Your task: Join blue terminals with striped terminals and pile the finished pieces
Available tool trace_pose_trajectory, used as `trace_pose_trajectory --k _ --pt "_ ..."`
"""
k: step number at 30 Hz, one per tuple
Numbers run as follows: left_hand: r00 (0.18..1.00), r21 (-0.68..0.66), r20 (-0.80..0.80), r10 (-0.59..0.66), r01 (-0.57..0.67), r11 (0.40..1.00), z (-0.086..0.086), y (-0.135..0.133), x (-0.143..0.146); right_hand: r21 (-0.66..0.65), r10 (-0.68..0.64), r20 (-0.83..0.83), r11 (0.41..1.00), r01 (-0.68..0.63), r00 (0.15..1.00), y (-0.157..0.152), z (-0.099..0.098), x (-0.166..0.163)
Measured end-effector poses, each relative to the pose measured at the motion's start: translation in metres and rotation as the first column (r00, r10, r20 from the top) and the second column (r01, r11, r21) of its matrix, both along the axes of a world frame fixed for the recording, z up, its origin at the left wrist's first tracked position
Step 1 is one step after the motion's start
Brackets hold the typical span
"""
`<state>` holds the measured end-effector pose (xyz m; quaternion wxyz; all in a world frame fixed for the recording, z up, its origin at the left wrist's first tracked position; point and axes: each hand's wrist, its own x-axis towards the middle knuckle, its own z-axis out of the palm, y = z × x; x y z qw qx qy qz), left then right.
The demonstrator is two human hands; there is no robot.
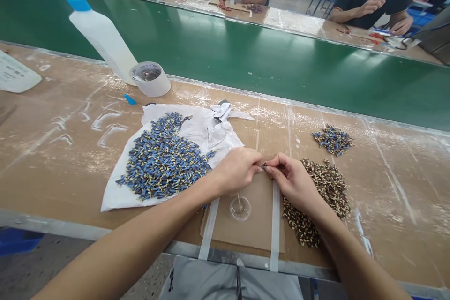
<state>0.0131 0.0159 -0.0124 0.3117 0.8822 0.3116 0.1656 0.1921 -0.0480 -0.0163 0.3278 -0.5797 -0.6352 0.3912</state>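
Observation:
My left hand and my right hand meet fingertip to fingertip over a taped cardboard pad, both pinched on one tiny part too small to name. Left of them a heap of small blue parts lies on a white plastic sheet. Under my right wrist sits a pile of brown ring-like parts. A smaller blue heap lies beyond it. A little clear dish with a stick stands just below my hands.
A squeeze bottle with a blue nozzle and a tape roll stand at the back left. A green conveyor belt runs across behind the bench. Two other people's hands work on the far side.

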Motion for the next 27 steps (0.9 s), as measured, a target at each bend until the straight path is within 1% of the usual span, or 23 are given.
trace_pose_trajectory --k 3,8,11,13,15,17,19,22,27 --pt "1.0 -0.012 0.001 -0.014 0.014 1.0 -0.001 0.0 -0.001 -0.009 0.031 0.017 0.999 -0.031 0.999 0.001 0.0 0.0" --pt "0.999 -0.075 0.005 0.037 -0.036 0.997 0.0 -0.001 0.001 0.0 0.027 -0.002 1.0 -0.027 1.0 0.001 -0.002 0.0" --pt "0.998 -0.156 0.022 0.059 -0.055 0.986 0.005 0.001 0.001 0.001 -0.012 -0.062 1.0 0.012 0.998 0.001 -0.002 -0.002" --pt "0.998 -0.234 0.036 0.058 -0.048 0.971 0.008 0.003 -0.001 -0.02 -0.052 -0.125 0.999 0.05 0.991 0.002 -0.002 -0.003" --pt "0.998 -0.321 0.059 0.035 -0.014 0.947 0.012 0.006 -0.003 -0.049 -0.095 -0.181 0.995 0.087 0.979 0.003 -0.001 -0.003" --pt "0.997 -0.359 0.082 0.004 0.026 0.933 0.014 0.009 -0.005 -0.061 -0.132 -0.227 0.991 0.121 0.965 0.004 -0.001 -0.003" --pt "0.996 -0.326 0.082 -0.028 0.053 0.944 0.014 0.01 -0.006 -0.059 -0.161 -0.273 0.987 0.15 0.948 0.005 -0.001 -0.004" --pt "0.996 -0.227 0.065 -0.061 0.075 0.971 0.011 0.009 -0.005 -0.057 -0.18 -0.335 0.984 0.17 0.925 0.005 0.0 -0.005" --pt "0.996 -0.102 0.059 -0.062 0.067 0.993 0.008 0.005 -0.003 -0.08 -0.202 -0.384 0.979 0.185 0.901 0.005 0.003 -0.006"
